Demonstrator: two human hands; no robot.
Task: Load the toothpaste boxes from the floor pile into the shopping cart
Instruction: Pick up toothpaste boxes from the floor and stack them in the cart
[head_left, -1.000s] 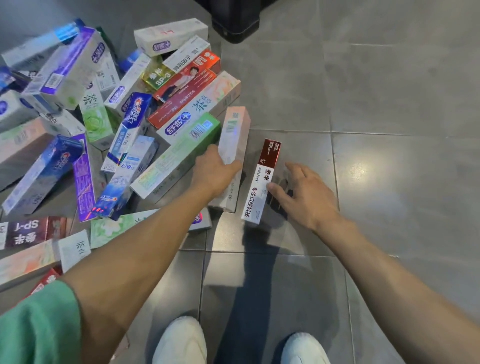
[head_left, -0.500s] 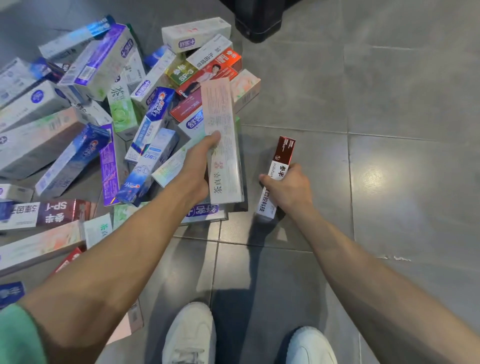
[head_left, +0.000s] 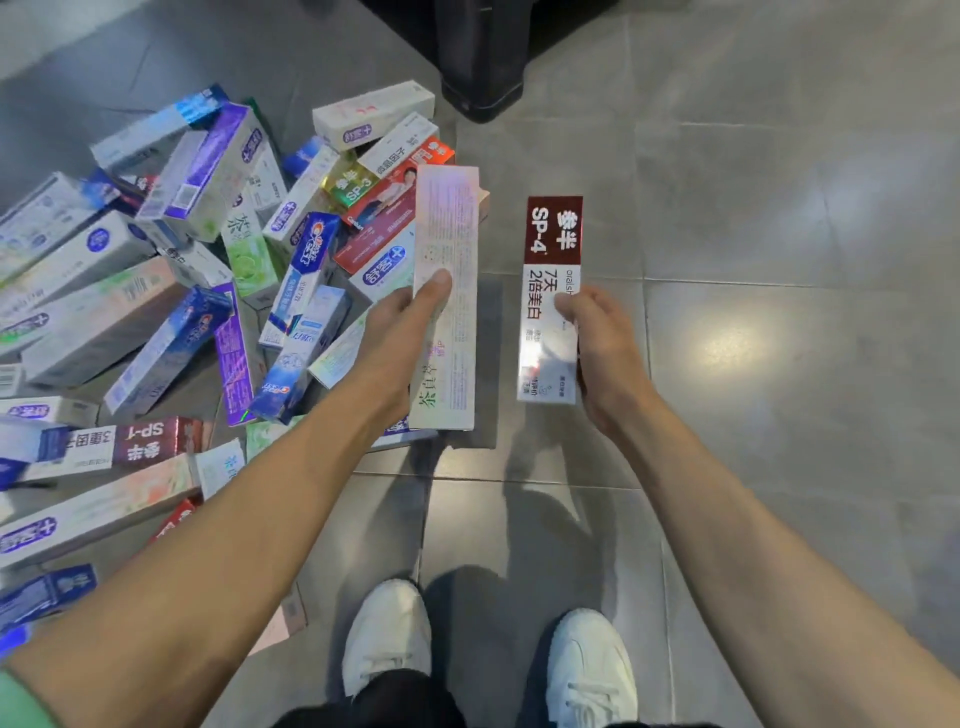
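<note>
Sprawling over the left half of the grey tile floor (head_left: 779, 208), a messy pile of toothpaste boxes (head_left: 171, 291) is seen, all stacked at odd angles, some flat, some tilted on top of others. Blue, purple, green and white packs are mixed in, and a dark red and white SP-1 box (head_left: 117, 441) is laid flat near the pile's near edge. A bit of green sleeve (head_left: 21, 701) is caught at the bottom left corner.

Moving right, a long pale pinkish box (head_left: 447, 296) is gripped by the left hand (head_left: 400, 338), thumb laid along its top face and the other fingers curled underneath. It's held lengthwise above the right edge of the pile, clear of the floor as far as can be told from its shadow.

Just beside it, a dark red and white SP-4 box (head_left: 551, 301) is held by the right hand (head_left: 597, 348), fingers wrapped round its right edge with the fingertips showing on the front. The two boxes are kept roughly parallel, not touching.

Below, a pair of white sneakers (head_left: 592, 665) is planted on the tiles. At the top, a dark object (head_left: 483, 57) is seen; whether it's the cart can't be told.
</note>
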